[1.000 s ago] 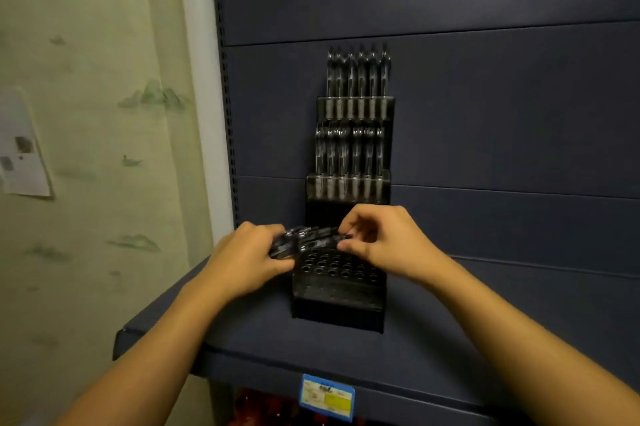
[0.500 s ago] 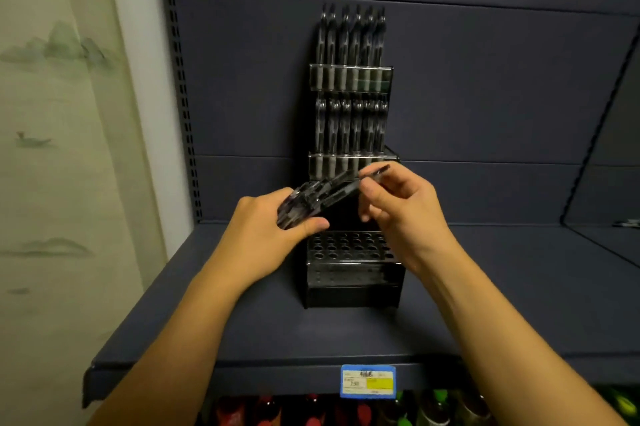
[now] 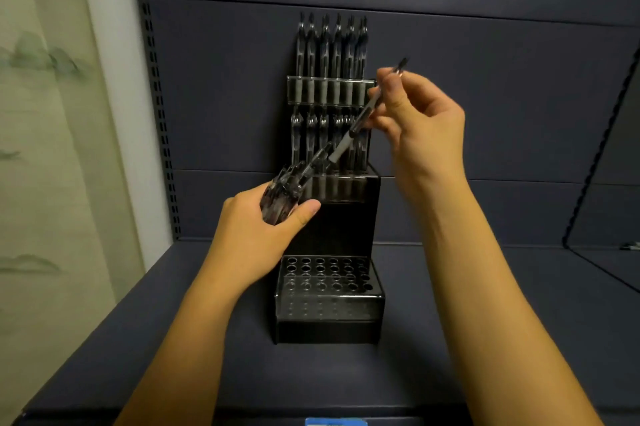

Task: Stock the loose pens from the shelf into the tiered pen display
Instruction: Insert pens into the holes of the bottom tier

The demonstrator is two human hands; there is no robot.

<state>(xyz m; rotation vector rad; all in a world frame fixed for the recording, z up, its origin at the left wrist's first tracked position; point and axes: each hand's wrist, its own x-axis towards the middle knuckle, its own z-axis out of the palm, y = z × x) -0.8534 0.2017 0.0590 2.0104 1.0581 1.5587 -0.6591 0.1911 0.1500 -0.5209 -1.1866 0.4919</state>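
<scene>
Nearest the camera, a blue price label (image 3: 336, 422) sits on the front lip of the dark grey metal shelf (image 3: 138, 339), and both forearms reach in over that lip. Just beyond stands the black tiered plastic pen display (image 3: 329, 318), set on the shelf against the back panel. Its lowest tier (image 3: 325, 275), a perforated top with rows of round holes, shows no pens at all.

Above and to the left of that tier, the left hand (image 3: 258, 242) grips a bundle of clear-barrelled loose pens (image 3: 284, 193); its fingers are curled round the bundle and the thumb presses across the front. The bundle tilts up and to the right, its ends reaching in front of the middle tier.

Higher and to the right, the right hand (image 3: 420, 124) pinches a single clear pen with a grey grip (image 3: 356, 124) between thumb and fingertips, the remaining fingers loosely bent. The pen slants, grey grip end down and toward the bundle, top end sticking out above the hand. It touches no hole yet.

Farther back, the middle tier (image 3: 332, 186) and the top tier (image 3: 329, 91) each carry a row of upright pens, apparently full.

So the upper two tiers look stocked, and the bottom tier is what remains. The pen in the right hand seems the first for it, with the whole bundle to follow, one pen at a time.
</scene>
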